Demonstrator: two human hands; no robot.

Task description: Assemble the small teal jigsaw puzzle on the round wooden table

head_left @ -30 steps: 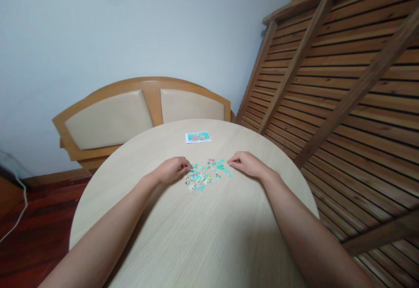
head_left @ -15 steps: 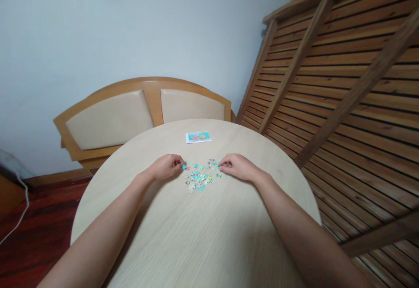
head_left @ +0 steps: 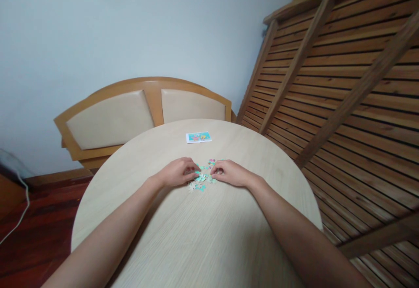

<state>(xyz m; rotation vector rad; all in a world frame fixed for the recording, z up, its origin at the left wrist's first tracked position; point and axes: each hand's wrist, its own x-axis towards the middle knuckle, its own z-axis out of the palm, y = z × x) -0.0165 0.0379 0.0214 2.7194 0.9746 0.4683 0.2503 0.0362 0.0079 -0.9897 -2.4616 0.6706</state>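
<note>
A small heap of loose puzzle pieces (head_left: 202, 178), mostly turquoise with some pink and white, lies on the round pale wooden table (head_left: 196, 235). My left hand (head_left: 178, 172) rests on the table at the heap's left side, its fingers curled and pressed against the pieces. At the heap's right side my right hand (head_left: 229, 173) does the same with curled fingers. Both hands partly cover the heap and squeeze it between them. A small picture card (head_left: 198, 137) lies flat farther back on the table.
Behind the table stands a wooden bench (head_left: 144, 113) with two beige padded back panels, against a pale wall. A slatted wooden frame (head_left: 343, 83) leans close along the table's right side. At the left are dark red floor and a white cable (head_left: 19, 211).
Both hands have slid inward toward each other, and the spread-out pieces are now bunched into a tighter heap between them.
</note>
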